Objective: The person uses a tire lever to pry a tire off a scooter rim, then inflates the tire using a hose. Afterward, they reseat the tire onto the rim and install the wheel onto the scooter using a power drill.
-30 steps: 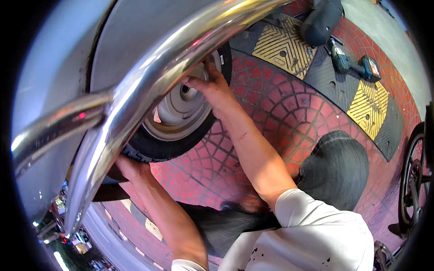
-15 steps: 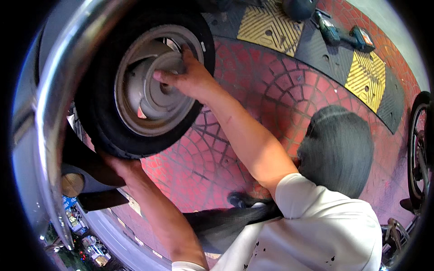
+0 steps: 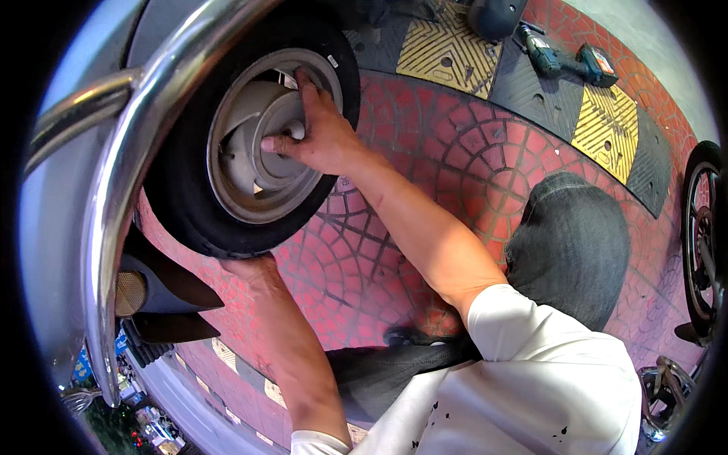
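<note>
A scooter wheel (image 3: 227, 163) with a black tyre and a dull grey rim stands tilted at the upper left. My right hand (image 3: 322, 133) grips it at the hub, thumb lying across the hub face and fingers hooked at a gap beside the spokes. Under the tyre's lower edge, my left hand (image 3: 256, 268) holds it from below; most of its fingers are hidden. The wheel is beside a chrome bar (image 3: 121, 167) on a blue-grey vehicle body (image 3: 57, 235). What lies behind the tyre is hidden.
On a black-and-yellow rubber ramp (image 3: 538, 106) at the back right lies a teal cordless power tool (image 3: 557, 64). A dark rounded object (image 3: 494, 17) is next to it. Another wheel (image 3: 701, 243) stands at the right edge. Red patterned paving (image 3: 455, 144) spans the middle.
The wheel has shifted slightly right, away from the vehicle body, with both hands on it. My left hand has moved right along the tyre's underside. The view has turned slightly.
</note>
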Tool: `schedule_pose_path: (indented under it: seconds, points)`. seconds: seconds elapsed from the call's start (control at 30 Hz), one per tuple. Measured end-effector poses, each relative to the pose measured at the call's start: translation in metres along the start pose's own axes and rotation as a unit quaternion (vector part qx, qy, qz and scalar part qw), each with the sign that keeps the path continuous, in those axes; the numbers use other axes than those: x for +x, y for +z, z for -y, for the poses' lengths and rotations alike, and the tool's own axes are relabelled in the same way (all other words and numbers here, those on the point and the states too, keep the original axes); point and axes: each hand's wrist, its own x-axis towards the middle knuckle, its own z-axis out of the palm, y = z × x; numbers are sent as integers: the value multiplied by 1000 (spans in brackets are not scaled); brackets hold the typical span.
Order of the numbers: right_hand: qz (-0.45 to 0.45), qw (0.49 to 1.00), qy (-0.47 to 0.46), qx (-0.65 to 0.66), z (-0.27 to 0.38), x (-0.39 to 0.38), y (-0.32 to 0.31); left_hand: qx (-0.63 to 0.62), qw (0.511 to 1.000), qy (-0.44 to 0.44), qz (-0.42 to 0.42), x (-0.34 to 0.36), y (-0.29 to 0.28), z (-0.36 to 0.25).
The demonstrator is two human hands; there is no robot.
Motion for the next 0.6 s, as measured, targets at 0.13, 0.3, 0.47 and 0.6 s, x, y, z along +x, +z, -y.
schedule_pose_path:
  seconds: [0.13,0.3,0.47,0.6]
  points:
    - [0,997,-64,-38,-1,5,-2,-92,990,-96,45,-11,-15,29]
    - [10,990,-124,-59,-7,13,-2,-201,955,-217,21,-20,-2,45]
    - [12,991,-129,-44,-10,15,-2,-168,953,-250,-35,-22,13,41]
    - [-14,997,-78,22,-18,14,11,-188,964,-187,-3,-11,6,5]
